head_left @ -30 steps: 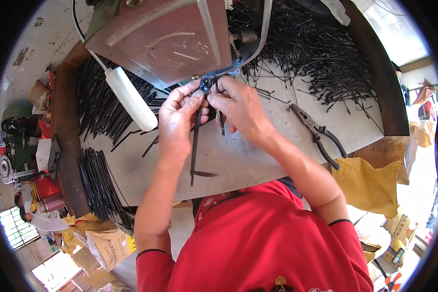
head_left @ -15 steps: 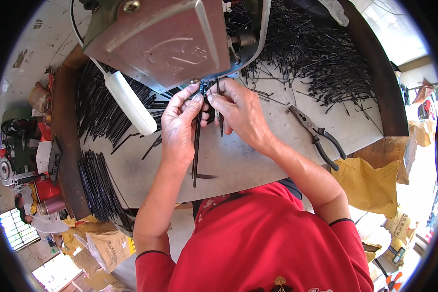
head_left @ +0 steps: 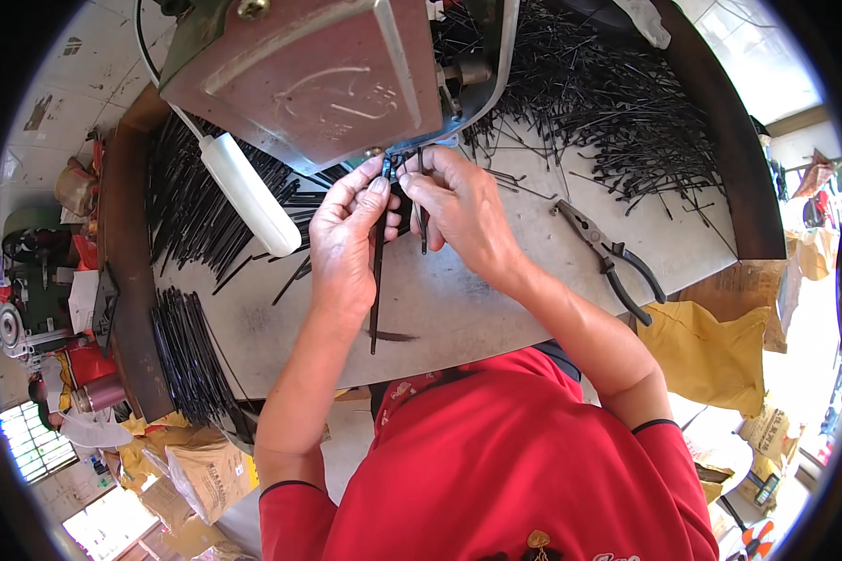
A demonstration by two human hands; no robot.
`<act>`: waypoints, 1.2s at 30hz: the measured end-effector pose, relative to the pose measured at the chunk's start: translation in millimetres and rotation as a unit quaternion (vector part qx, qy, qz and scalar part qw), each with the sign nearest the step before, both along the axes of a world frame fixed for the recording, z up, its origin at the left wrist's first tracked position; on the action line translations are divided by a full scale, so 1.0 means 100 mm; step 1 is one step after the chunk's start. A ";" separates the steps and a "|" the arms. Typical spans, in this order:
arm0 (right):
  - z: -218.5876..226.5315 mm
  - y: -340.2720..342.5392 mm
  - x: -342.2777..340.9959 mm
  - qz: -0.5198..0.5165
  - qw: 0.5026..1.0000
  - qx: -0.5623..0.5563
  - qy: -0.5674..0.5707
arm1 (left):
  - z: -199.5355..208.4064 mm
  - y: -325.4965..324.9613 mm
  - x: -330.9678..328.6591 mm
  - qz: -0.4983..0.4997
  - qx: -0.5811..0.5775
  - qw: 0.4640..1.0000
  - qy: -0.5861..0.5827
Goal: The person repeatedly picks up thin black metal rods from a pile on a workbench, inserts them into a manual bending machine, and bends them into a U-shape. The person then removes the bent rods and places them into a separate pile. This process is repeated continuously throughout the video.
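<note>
Under the front edge of a brown-red machine head [head_left: 318,84], my two hands meet close together. My left hand [head_left: 351,215] is closed on a long thin black rod [head_left: 377,280], whose lower end hangs toward the table's front edge. In my right hand [head_left: 458,206] is a shorter black rod [head_left: 423,229], pinched between thumb and fingers. The upper ends of both rods come together just below the machine, where a bluish light falls. Fingers and the machine's edge partly hide that spot.
Black rods [head_left: 192,206] lie heaped at the left, with another bundle [head_left: 192,355] nearer me. Thin bent black wires [head_left: 617,122] pile up at the back right. Black-handled pliers [head_left: 613,257] rest on the grey table [head_left: 468,309]. A white lamp [head_left: 250,196] hangs by my left hand.
Both hands stay almost in place under the machine. The rods' lower ends have risen slightly, and my right hand's fingers have shifted a little.
</note>
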State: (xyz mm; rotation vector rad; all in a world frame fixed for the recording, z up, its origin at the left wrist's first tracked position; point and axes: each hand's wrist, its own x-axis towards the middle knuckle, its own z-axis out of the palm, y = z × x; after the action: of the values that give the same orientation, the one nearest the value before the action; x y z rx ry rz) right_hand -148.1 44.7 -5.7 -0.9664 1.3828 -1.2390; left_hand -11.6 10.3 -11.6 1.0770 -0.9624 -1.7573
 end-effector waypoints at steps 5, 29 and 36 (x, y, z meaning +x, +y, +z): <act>-0.08 0.02 0.05 -0.013 0.999 -0.017 -0.027 | -0.01 0.05 -0.05 0.016 0.036 0.998 0.049; -0.02 0.03 0.04 -0.011 1.000 -0.008 -0.026 | 0.00 0.02 -0.03 0.015 0.004 1.000 0.027; -0.03 0.03 0.04 -0.016 0.999 -0.010 -0.026 | -0.01 0.02 -0.03 0.016 0.007 1.000 0.022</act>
State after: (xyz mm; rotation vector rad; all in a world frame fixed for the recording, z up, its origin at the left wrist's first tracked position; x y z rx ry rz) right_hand -144.3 47.2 -8.9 -0.9229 1.3531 -1.2950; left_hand -14.3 12.5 -12.7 1.0530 -0.9028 -1.7574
